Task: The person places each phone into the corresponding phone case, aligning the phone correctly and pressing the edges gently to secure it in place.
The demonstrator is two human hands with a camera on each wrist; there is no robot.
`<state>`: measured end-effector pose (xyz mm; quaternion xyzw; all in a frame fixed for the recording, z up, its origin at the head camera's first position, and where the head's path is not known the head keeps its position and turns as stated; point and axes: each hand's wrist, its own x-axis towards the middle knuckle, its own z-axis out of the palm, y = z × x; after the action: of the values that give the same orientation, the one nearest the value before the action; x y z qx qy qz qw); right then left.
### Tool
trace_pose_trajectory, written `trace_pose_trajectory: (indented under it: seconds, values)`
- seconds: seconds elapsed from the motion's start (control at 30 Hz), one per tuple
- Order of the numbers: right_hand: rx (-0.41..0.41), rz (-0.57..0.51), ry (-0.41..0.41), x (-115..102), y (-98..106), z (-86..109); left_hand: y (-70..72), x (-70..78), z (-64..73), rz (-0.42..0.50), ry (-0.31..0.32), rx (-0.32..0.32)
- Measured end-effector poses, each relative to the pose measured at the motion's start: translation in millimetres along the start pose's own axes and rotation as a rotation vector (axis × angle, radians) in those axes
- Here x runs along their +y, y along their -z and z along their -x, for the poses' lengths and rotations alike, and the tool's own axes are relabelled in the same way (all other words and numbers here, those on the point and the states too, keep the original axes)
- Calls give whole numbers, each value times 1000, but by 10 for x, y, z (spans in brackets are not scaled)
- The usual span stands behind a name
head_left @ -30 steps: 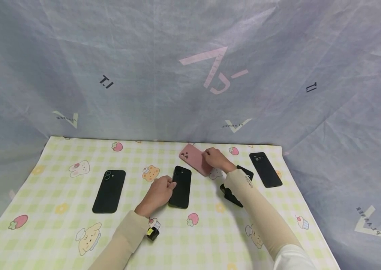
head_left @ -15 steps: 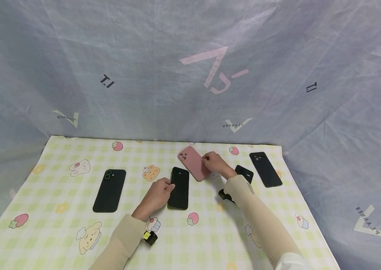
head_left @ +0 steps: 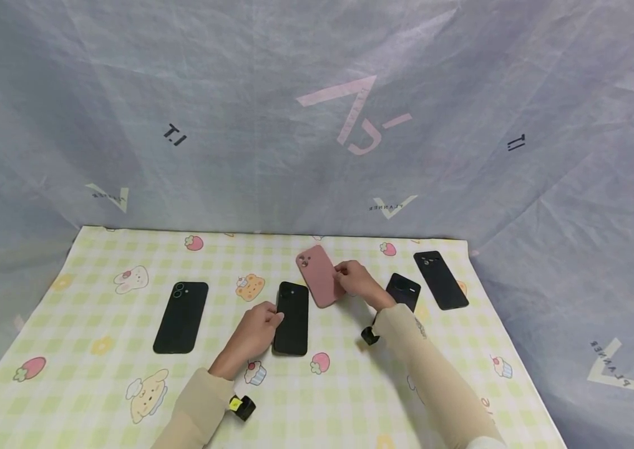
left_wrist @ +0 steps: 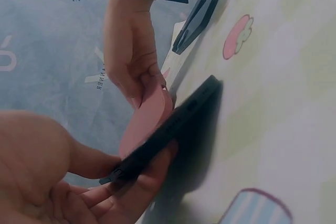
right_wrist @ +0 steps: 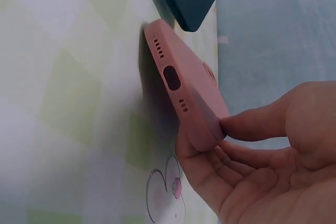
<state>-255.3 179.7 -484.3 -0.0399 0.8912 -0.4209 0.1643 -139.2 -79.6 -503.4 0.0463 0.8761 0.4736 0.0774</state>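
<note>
My left hand [head_left: 258, 330] pinches the left edge of a black smartphone [head_left: 292, 319], thumb on one face and fingers beneath. The left wrist view shows this phone [left_wrist: 173, 127] tilted, its far edge close over the tablecloth. To its upper right, my right hand [head_left: 355, 279] pinches a pink phone case [head_left: 319, 277] with camera cutouts at its far end. In the right wrist view the case [right_wrist: 194, 87] stands tilted, its port opening and small speaker holes facing the camera. My right thumb lies on its outer back near a corner, with the fingers curled underneath.
A black phone-shaped piece [head_left: 181, 317] with two camera rings lies at left. Another black phone [head_left: 404, 290] lies partly behind the right sleeve. At far right lies a black case [head_left: 440, 279] with camera holes. A grey curtain [head_left: 272, 125] hangs behind the checked tablecloth [head_left: 81, 386].
The pink case has turned more upright and come slightly nearer, with my right hand still gripping it. My left hand has drawn the black smartphone slightly left and nearer.
</note>
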Motion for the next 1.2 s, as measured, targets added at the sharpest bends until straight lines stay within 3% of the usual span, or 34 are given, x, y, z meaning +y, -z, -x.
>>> trace_pose_trajectory:
  seconds: [0.13, 0.5, 0.73, 1.2]
  values:
    - [-9, -53, -10, 21, -29, 59, 12, -41, 37, 16, -8, 13]
    - [3, -128, -24, 40, -77, 257, 121, -49, 172, 104, 82, -30]
    - [37, -226, -57, 119, -134, 355, 186, -97, 176, 168, 114, -30]
    - [88, -426, -33, 144, -346, 577, 250, -214, 126, 226, 141, 22]
